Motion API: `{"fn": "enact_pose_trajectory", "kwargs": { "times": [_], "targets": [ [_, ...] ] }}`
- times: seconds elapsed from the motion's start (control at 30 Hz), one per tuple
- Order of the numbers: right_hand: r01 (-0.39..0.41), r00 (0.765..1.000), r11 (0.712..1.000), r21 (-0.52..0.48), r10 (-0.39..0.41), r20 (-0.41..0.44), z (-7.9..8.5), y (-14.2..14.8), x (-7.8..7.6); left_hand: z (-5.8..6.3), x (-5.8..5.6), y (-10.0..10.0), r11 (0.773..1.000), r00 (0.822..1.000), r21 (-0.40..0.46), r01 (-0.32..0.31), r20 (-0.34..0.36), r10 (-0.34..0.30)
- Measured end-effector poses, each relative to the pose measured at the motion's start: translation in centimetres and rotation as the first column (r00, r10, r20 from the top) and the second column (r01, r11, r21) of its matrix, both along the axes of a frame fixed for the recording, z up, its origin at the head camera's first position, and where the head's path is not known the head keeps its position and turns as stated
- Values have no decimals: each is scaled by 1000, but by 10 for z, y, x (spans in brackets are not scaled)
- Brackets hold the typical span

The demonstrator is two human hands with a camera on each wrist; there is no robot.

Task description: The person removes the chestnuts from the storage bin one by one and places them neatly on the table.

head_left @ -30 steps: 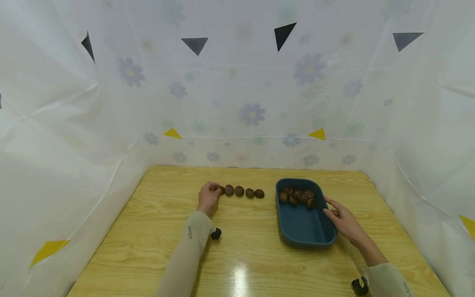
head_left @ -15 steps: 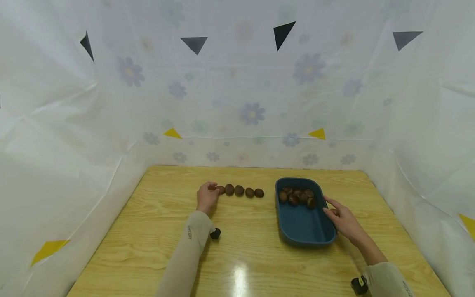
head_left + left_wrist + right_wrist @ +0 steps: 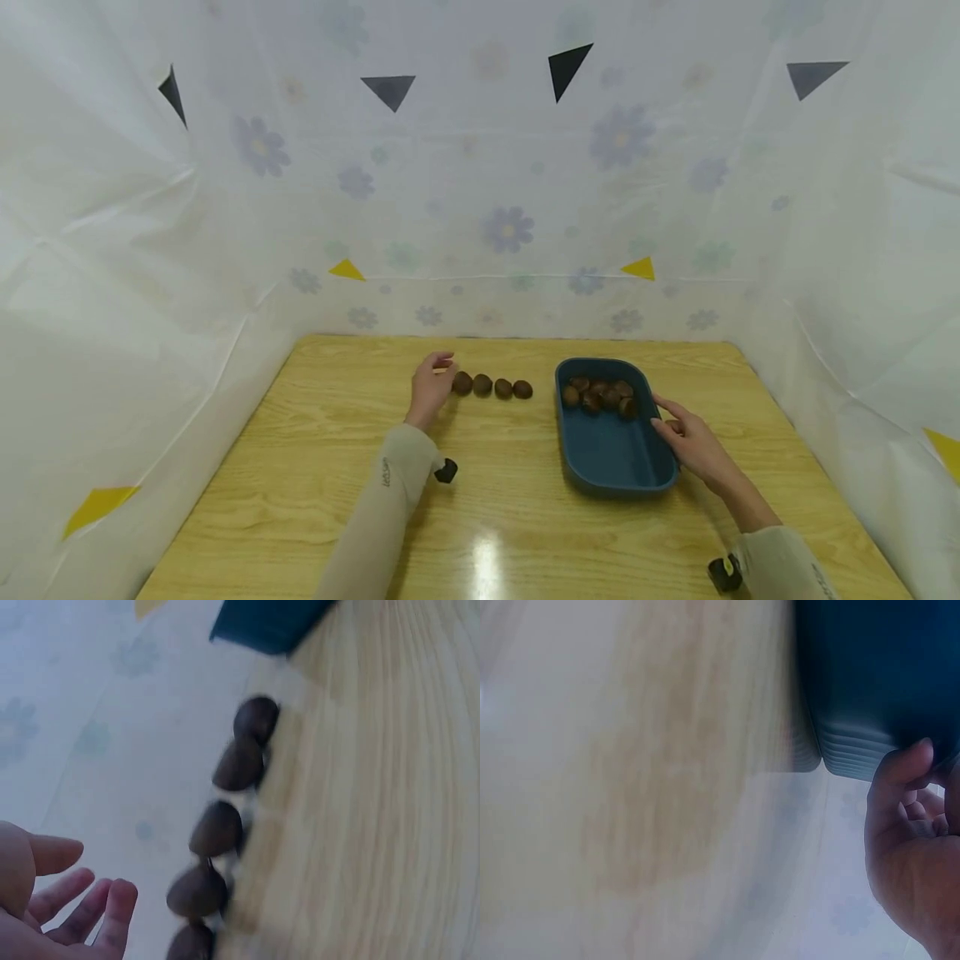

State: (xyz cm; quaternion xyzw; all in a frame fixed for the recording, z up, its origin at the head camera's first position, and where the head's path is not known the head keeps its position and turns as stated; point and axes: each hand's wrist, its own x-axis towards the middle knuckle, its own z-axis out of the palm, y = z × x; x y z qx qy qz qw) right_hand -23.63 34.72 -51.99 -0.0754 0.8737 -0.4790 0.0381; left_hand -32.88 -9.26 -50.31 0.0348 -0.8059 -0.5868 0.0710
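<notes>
In the head view, my left hand [image 3: 431, 388] is at the left end of a row of brown chestnuts [image 3: 482, 385] on the table. Its fingers are loosely spread and hold nothing; the hand covers the row's leftmost chestnut. The left wrist view shows the thumb and fingers [image 3: 120, 907] apart, beside the row of several chestnuts [image 3: 216, 829]. My right hand [image 3: 693, 444] holds the right side of a dark blue rectangular container [image 3: 611, 487], thumb and index finger at its rim. More chestnuts [image 3: 600, 393] lie together in the container's far end.
The wooden table [image 3: 300, 500] reaches back to a white flowered sheet [image 3: 465, 208], which also hangs at both sides. Black and yellow triangles are stuck on it. A small black device [image 3: 447, 471] is worn at the left cuff, another black device [image 3: 724, 574] at the right.
My left hand has let go of the leftmost chestnut, its fingers loosening and shifting slightly right and toward the back. The right hand and the container have stayed in place.
</notes>
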Motion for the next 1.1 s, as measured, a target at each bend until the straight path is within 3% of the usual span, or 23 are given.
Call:
{"fn": "enact_pose_trajectory", "kwargs": {
  "times": [0.13, 0.3, 0.5, 0.6, 0.73, 0.9, 0.97, 1.1],
  "targets": [
    [1, 1000, 1000, 2, -1, 3, 1, -1, 1, 13, 7, 22, 980, 984, 101, 173, 24, -176],
    [-5, 1000, 1000, -7, 5, -2, 2, -4, 0, 21, 17, 55, 897, 924, 247, 367, 19, -383],
    [-7, 1000, 1000, -9, 7, 5, 3, -5, -1, 25, 30, 107, 773, 846, 428, 468, 34, -531],
    [-6, 1000, 1000, -11, 6, 12, 2, -5, 0, 26, 36, 131, 743, 814, 454, 491, 65, -578],
    [-5, 1000, 1000, -7, 5, 15, 2, -4, 1, 28, 43, 162, 731, 791, 475, 491, 109, -602],
    [1, 1000, 1000, -16, -1, 7, 4, -3, 1, 24, 48, 195, 731, 794, 521, 441, 153, -588],
    [2, 1000, 1000, -16, -2, 8, 5, -2, 1, 22, 47, 204, 746, 803, 524, 411, 178, -568],
    [6, 1000, 1000, -7, -6, 15, 5, -2, 3, 17, 46, 219, 796, 824, 488, 357, 237, -515]
  ]
}}
